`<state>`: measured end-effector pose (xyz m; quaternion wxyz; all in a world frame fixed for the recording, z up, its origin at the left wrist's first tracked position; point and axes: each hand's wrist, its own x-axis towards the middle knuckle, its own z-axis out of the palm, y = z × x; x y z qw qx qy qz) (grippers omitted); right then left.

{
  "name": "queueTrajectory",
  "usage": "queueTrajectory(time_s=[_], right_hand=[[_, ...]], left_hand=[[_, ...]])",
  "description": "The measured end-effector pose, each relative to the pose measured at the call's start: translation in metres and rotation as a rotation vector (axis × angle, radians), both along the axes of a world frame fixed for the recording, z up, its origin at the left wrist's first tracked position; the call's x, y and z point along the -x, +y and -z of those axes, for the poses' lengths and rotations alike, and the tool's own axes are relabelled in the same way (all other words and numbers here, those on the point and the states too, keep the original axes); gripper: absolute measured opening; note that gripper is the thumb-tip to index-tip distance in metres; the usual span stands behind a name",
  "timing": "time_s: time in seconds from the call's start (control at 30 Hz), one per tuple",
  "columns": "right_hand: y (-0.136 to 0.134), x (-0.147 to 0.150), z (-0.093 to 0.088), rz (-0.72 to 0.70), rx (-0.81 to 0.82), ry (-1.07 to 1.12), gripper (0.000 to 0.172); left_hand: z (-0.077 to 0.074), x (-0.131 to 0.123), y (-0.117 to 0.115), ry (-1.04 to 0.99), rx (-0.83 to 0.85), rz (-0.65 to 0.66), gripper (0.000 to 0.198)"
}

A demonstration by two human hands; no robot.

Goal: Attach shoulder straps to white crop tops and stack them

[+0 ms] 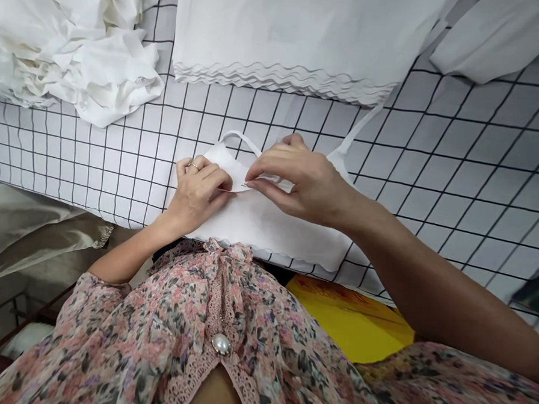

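Note:
A white camisole (268,226) with thin straps and a wavy hem lies flat before me. My left hand (200,189), with a ring on one finger, is closed at the camisole's upper edge and pinches the fabric there. Just to the right, my right hand (298,176) pinches a small thin metal pin or needle (244,185) between thumb and forefinger, its tip close to the same edge. One strap (242,136) loops up between the hands. The other strap (361,127) runs up to the right, beyond my right wrist.
Under everything is a white tablecloth with a black grid (433,174). A neat stack of white garments (287,40) lies behind the camisole. Crumpled white fabric (79,47) is heaped at the left, and more white fabric (504,39) lies far right. Below the table edge shows a yellow surface (349,321).

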<state>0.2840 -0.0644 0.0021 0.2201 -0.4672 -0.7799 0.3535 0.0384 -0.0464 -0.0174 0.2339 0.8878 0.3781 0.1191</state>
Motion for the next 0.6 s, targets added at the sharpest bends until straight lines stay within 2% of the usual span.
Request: queueTrajectory(time_s=[0.2,0.37,0.6], right_hand=[[-0.013,0.003,0.005,-0.005,0.005,-0.029,0.025],[-0.012,0.005,0.001,-0.031,0.009,-0.020,0.024],[-0.002,0.005,-0.007,-0.089,0.026,-0.012,0.024]], left_hand=[[-0.003,0.005,-0.005,-0.156,-0.041,-0.001,0.007],[-0.005,0.003,-0.005,-0.343,0.073,0.085,0.008],[-0.006,0.001,-0.001,-0.503,0.233,0.098,0.012]])
